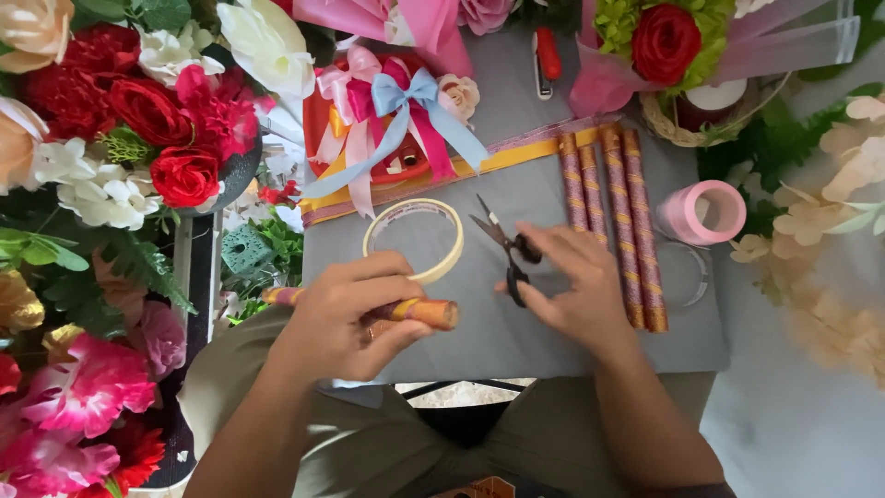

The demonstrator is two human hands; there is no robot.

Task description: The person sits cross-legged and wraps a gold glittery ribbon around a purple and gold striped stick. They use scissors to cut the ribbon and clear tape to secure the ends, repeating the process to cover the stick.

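— So, what is the left hand [336, 318] doing?

— It is clamped around a rolled tube [410, 310] wrapped in patterned paper, purple and orange-gold. The fingers curl over the top and the thumb presses from below.

— Which way does the tube lie?

— Its long axis runs nearly level across the view, left to right, with a slight downward tilt toward the right. One round end sticks out past the fingertips and points right, toward the other hand; the opposite end pokes out behind the hand on the left, over the edge of the grey table [553, 341].

— And the right hand [576, 277]?

— It lies flat with the fingers spread, resting on the handles of a pair of black scissors [507, 249]. I cannot tell whether any finger is through a loop. The blades are parted and point up and to the left, toward a ring of pale tape [414, 238].

— Are the hands touching?

— No, they are apart, with the tube's free end between them.

— What else is close by?

— Four more rolled tubes [613, 217] lie side by side just right of the right hand, their long axes running up and down the table. A pink ribbon spool [705, 212] sits beyond them. A bow of pink, white and blue ribbon [396, 111] lies at the far edge, and artificial flowers [120, 120] crowd the left side.
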